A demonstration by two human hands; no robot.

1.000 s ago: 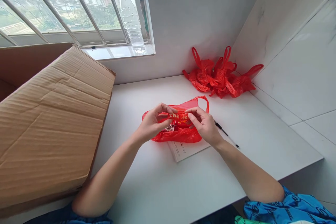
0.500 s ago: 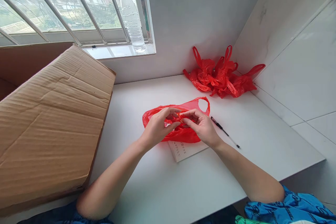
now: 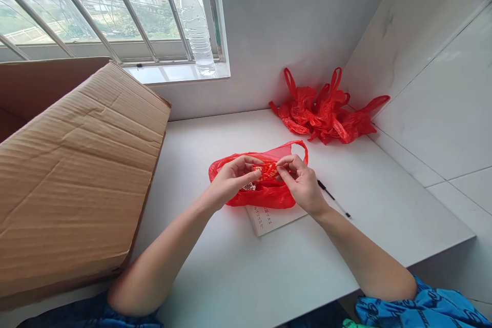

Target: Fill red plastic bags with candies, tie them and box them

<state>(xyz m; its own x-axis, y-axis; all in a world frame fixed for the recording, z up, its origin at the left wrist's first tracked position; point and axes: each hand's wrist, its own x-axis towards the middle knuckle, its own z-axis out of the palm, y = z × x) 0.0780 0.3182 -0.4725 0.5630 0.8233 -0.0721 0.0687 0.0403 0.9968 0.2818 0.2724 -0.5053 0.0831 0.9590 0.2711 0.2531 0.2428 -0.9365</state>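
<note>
A red plastic bag (image 3: 269,196) with something inside lies on the white table (image 3: 269,266), on top of a written sheet of paper (image 3: 273,219). My left hand (image 3: 229,182) pinches the near edge of the bag's mouth from the left. My right hand (image 3: 302,183) pinches the same edge from the right, fingertips a few centimetres from the left hand's. Both hands are closed on the thin red plastic. One bag handle (image 3: 299,147) loops up behind my right hand.
A large cardboard box (image 3: 73,174) fills the table's left side. A heap of red plastic bags (image 3: 326,113) lies in the far right corner by the tiled wall. A black pen (image 3: 333,199) rests right of my hand. A water bottle (image 3: 198,25) stands on the windowsill.
My fingertips came together over the bag's mouth half a second ago and have drawn slightly apart again, still gripping the plastic. The bag stays in place.
</note>
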